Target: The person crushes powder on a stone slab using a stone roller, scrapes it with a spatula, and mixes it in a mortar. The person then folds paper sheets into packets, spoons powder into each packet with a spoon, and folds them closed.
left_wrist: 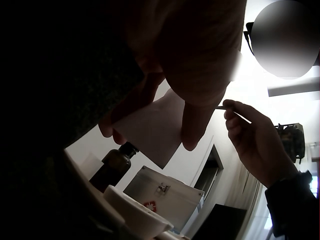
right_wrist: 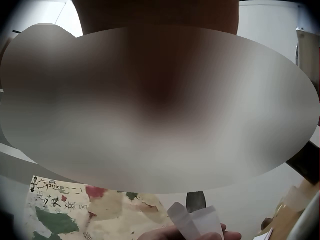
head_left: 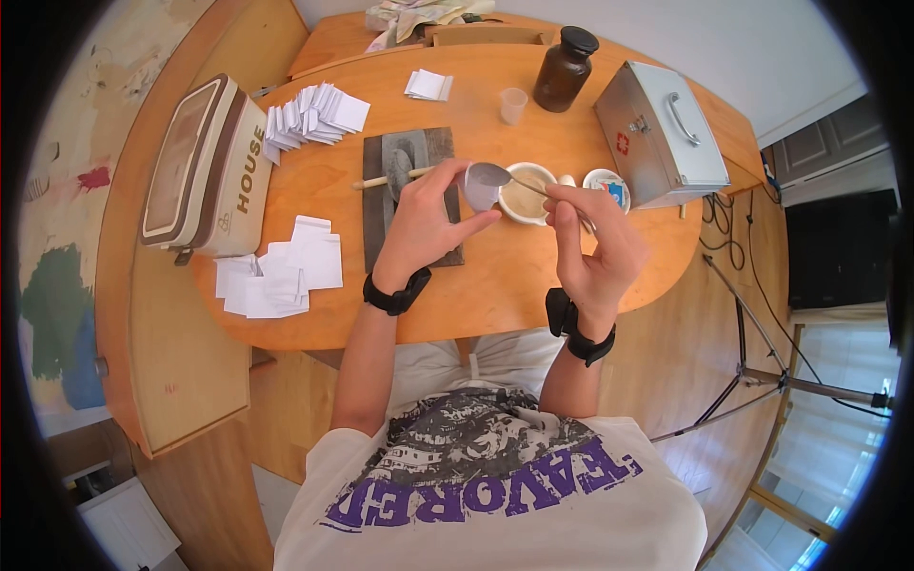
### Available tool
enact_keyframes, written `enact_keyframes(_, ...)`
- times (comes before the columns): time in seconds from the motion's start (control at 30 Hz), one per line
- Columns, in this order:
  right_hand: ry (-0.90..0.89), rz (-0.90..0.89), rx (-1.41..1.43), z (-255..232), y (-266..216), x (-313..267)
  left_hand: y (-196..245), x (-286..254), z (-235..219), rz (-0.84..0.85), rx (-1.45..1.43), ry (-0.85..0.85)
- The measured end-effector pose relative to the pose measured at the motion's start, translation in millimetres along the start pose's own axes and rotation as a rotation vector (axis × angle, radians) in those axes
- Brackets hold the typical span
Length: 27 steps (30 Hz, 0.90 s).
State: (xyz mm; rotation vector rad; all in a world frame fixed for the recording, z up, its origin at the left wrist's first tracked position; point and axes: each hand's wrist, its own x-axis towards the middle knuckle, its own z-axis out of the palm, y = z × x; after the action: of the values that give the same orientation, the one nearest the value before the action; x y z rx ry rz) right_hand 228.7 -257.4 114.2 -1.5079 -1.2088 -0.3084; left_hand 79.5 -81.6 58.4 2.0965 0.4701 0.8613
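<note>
My left hand [head_left: 419,228] pinches a small white paper packet [head_left: 479,193] between thumb and fingers, its mouth turned up. In my right hand [head_left: 602,247] is a metal spoon [head_left: 491,174], gripped by its thin handle. The spoon's bowl sits right at the packet's mouth. Seen from the left wrist, the packet [left_wrist: 155,127] hangs between the fingers, a corner pointing down. The right wrist view shows the spoon's bowl [right_wrist: 195,201] behind the packet [right_wrist: 197,222]. Below and between the hands stands a white bowl [head_left: 522,218] holding pale beige powder.
Piled white packets [head_left: 319,112] and loose ones [head_left: 316,255] lie at left, beside a cream HOUSE box [head_left: 233,181]. A dark slab [head_left: 375,157] bears a stone roller [head_left: 400,171]. Behind stand a plastic cup [head_left: 513,107], a brown bottle [head_left: 565,78] and a metal case [head_left: 657,133].
</note>
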Motion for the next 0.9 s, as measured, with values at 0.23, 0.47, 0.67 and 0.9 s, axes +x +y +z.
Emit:
enact_keyframes(0.23,0.169,0.155,0.144,0.2,6.9,-3.9,-3.7,0.2,0.9,0.021,-0.012,0.01)
enact_keyframes(0.47,0.006,0.289,-0.049,-8.9,48.1,-11.4,-4.4,-0.8,1.2,0.028,0.0,0.013)
enact_keyframes(0.67,-0.099,0.319,-0.036,-3.0,63.7,-19.3,-1.3,0.0,-0.6,0.036,0.016,0.003)
enact_keyframes(0.9,-0.084,0.453,-0.005,-0.5,68.7,-23.8,-1.7,0.3,0.1,0.038,0.009,-0.005)
